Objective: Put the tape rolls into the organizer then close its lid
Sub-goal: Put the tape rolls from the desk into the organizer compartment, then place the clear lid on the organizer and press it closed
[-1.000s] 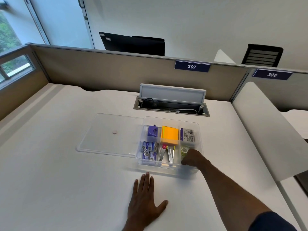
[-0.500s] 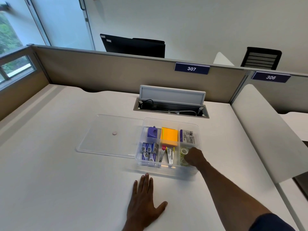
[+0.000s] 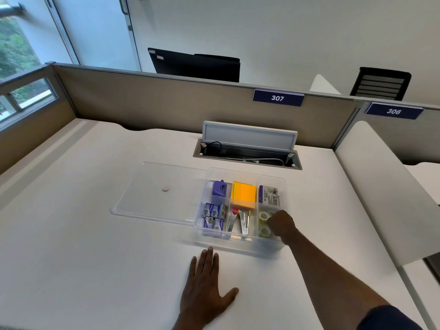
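A big white desk [image 3: 71,246] sits in an office with tan walls around it; lots of bare room is on its left. The clear organizer [image 3: 240,245] sits near the middle; its lid [image 3: 152,201] lies flat, off to the left. Two tape rolls [image 3: 263,223] lie in the front right box; the right hand [image 3: 282,225] is curled just beside them; what it holds cannot be told. The left hand [image 3: 204,287] lies flat and spread on the desk.

Clear organizer [image 3: 240,244] on white desk [image 3: 83,258], lid [image 3: 157,191] lying flat just left of it. Right hand [image 3: 282,223] curled inside organizer's near-right compartment, beside two tape rolls [image 3: 263,223]. Orange sticky notes [image 3: 244,195] in organizer's far-middle compartment. Left hand [image 3: 206,289] flat on desk, just in front of organizer.
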`<control>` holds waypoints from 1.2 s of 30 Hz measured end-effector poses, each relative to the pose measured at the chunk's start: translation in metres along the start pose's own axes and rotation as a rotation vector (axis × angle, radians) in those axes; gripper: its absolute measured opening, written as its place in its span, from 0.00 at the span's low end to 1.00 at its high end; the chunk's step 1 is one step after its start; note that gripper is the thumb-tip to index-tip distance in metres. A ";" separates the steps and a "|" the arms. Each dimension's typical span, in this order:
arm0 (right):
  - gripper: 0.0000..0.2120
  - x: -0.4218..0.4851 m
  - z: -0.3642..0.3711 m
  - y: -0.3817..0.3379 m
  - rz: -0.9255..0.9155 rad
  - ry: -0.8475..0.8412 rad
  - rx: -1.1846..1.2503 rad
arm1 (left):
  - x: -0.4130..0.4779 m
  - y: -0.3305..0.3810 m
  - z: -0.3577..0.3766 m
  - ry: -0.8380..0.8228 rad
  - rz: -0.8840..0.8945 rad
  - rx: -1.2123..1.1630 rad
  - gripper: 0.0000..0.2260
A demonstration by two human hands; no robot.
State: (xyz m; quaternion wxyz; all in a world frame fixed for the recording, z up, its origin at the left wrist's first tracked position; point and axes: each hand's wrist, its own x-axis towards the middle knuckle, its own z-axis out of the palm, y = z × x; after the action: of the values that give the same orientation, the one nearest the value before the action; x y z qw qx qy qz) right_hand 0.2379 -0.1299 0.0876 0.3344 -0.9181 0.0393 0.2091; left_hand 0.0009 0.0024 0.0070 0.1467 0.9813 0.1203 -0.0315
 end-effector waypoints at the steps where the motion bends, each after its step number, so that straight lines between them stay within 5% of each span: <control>1: 0.12 0.000 0.000 0.000 -0.007 0.006 -0.014 | 0.000 0.000 0.000 -0.001 -0.002 0.001 0.44; 15: 0.10 -0.018 -0.002 -0.032 -0.473 0.369 -0.162 | 0.003 -0.001 0.004 0.025 -0.011 -0.062 0.45; 18: 0.10 -0.021 0.008 -0.051 -0.566 0.364 -0.159 | 0.004 -0.007 0.003 0.049 -0.068 -0.212 0.38; 25: 0.15 -0.021 0.044 -0.109 -0.644 0.203 -0.189 | 0.030 -0.038 -0.035 0.482 -0.602 -0.726 0.25; 36: 0.26 -0.004 0.117 -0.198 -0.620 -0.054 -0.327 | 0.102 -0.128 -0.113 0.518 -1.247 -1.191 0.28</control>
State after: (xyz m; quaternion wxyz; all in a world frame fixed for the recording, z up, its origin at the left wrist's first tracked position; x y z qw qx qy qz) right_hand 0.2344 0.0971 0.1271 0.2314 -0.9220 -0.2841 0.1252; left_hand 0.0715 0.1776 0.0694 0.5554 0.4757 0.6567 0.1845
